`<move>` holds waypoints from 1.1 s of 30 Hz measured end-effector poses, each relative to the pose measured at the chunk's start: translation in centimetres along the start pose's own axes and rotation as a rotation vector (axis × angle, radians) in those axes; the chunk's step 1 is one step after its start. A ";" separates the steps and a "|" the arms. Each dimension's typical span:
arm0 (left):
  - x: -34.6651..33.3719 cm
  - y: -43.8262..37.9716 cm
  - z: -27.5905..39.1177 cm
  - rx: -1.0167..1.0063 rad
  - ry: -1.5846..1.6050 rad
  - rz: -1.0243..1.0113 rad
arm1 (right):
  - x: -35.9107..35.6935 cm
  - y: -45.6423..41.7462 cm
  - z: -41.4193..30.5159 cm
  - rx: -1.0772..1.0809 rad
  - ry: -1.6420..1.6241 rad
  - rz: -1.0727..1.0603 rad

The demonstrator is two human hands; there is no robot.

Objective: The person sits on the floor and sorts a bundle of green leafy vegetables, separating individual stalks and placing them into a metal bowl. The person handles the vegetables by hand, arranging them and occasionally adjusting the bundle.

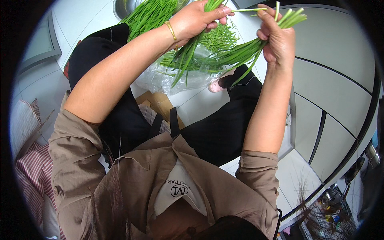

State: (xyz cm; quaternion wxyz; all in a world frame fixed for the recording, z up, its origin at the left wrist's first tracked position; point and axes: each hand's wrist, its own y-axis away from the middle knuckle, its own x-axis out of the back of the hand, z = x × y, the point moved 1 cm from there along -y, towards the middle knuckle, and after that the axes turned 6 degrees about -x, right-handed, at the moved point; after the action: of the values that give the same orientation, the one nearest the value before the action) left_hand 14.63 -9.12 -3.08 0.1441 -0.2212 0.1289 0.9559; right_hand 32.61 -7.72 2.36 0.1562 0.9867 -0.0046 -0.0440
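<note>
My left hand (192,21), with a gold bracelet at the wrist, grips a bunch of garlic chives (192,49); its leaves hang down over a clear plastic bag (162,81). In my right hand (279,40) is a second bunch of chives (240,55), its pale cut ends pointing to the upper right. A single thin pale stalk (246,10) spans the gap between the fingertips of both hands. Loose short green pieces (220,37) lie beyond the bag, partly behind my left hand. More chives show in the bag, under the hanging leaves.
A large heap of chives (150,16) lies at the upper left, beside a metal basin (120,9). Below the bag are a piece of cardboard (156,102) and a pink shoe (216,86). Grey cabinet doors (333,45) stand at right, and a striped woven bag (37,165) at left.
</note>
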 end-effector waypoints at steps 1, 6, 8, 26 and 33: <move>0.0 0.0 0.0 0.000 -0.003 0.000 | 0.7 -0.1 0.1 0.065 -0.053 0.007; 0.2 0.1 0.1 0.023 0.039 -0.032 | 2.9 -0.5 -0.7 0.134 -0.111 0.150; -0.1 0.0 0.3 0.024 0.077 -0.028 | 3.8 -0.3 -1.2 0.145 -0.121 0.176; -0.8 1.1 0.9 0.169 0.117 -0.117 | -1.8 0.8 1.0 0.059 0.036 0.009; -0.3 0.9 0.5 0.193 0.183 -0.167 | -0.8 -0.2 1.9 0.103 0.084 0.072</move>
State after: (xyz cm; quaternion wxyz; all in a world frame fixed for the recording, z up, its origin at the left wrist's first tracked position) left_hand 14.42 -9.86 -2.34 0.2313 -0.3024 0.2138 0.8996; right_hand 31.66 -8.11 0.54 0.1067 0.9936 -0.0357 0.0034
